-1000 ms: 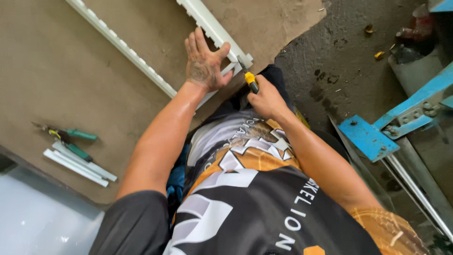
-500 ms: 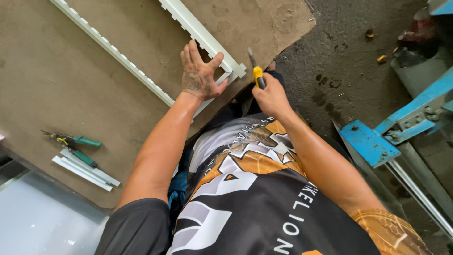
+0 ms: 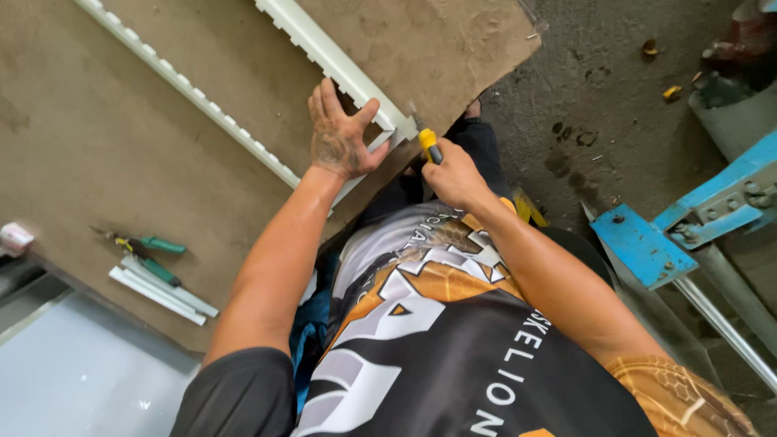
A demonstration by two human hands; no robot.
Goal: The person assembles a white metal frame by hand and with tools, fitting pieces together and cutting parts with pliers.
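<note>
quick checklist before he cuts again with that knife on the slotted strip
1. Left hand pressing the slotted strip flat on the board: ok.
2. Right hand gripping the yellow knife: ok.
3. Knife tip at the strip's end: ok.
4. Left thumb clear of the blade: not ok, it lies close beside it.
5. Blade sharpness: cannot tell.
6. Pliers out of the way: ok.
</note>
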